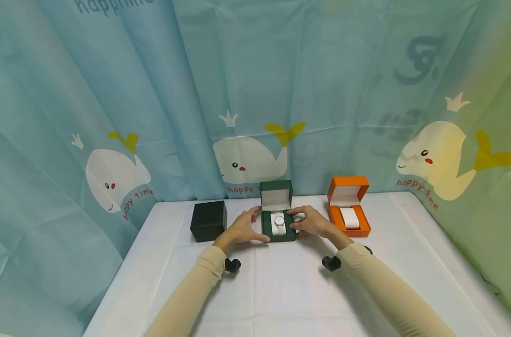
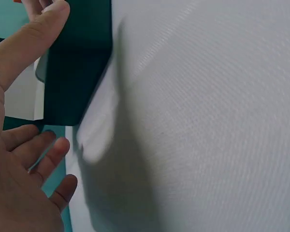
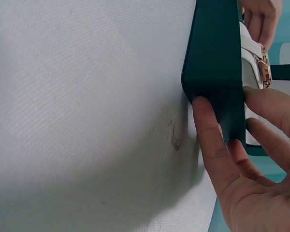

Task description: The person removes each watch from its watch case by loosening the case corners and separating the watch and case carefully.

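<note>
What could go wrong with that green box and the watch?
Fingers might get pinched if the lid dropped: it stands open, and the right hand has fingertips at the rim of the green box. Those fingertips are also close to the watch, so they could bump it. The left hand is on the opposite side, so an uneven push might slide the box.

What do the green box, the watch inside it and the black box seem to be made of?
Green box: probably stiff board in a matte covering, from its flat, softly shaded walls.
Watch: polished metal case, from its coppery glints; the white strap may be leather or plastic.
Black box: low sheen suggests leatherette or painted wood; I can't tell which.
</note>
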`<action>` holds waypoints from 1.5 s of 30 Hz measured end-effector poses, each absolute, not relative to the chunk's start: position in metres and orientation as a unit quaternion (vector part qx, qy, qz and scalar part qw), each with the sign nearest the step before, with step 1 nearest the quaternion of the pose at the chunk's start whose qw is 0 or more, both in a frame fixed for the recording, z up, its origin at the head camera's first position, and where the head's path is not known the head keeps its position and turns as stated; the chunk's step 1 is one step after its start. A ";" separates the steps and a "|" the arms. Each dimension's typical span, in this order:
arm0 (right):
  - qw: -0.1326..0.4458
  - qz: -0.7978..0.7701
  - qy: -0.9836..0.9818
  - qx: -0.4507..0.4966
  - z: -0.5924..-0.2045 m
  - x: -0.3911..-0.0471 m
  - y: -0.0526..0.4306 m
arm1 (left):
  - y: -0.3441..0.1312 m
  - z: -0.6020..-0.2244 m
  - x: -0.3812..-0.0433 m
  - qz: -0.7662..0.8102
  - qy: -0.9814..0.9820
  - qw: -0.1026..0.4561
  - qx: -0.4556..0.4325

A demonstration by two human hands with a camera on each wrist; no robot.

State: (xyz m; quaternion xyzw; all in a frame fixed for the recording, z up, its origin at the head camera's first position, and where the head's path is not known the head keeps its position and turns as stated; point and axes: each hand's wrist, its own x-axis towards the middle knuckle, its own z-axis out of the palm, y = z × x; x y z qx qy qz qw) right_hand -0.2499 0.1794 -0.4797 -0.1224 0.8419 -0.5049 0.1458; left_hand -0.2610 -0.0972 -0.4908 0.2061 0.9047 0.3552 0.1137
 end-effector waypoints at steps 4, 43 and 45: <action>0.145 -0.502 0.844 -0.118 -0.480 -0.250 0.178 | -0.099 -0.487 -0.259 0.355 0.904 0.096 0.216; 0.154 -0.527 0.824 -0.138 -0.477 -0.248 0.179 | -0.077 -0.471 -0.263 0.261 0.917 -0.003 0.302; 0.153 -0.528 0.825 -0.133 -0.477 -0.248 0.182 | -0.073 -0.470 -0.264 0.255 0.917 -0.003 0.308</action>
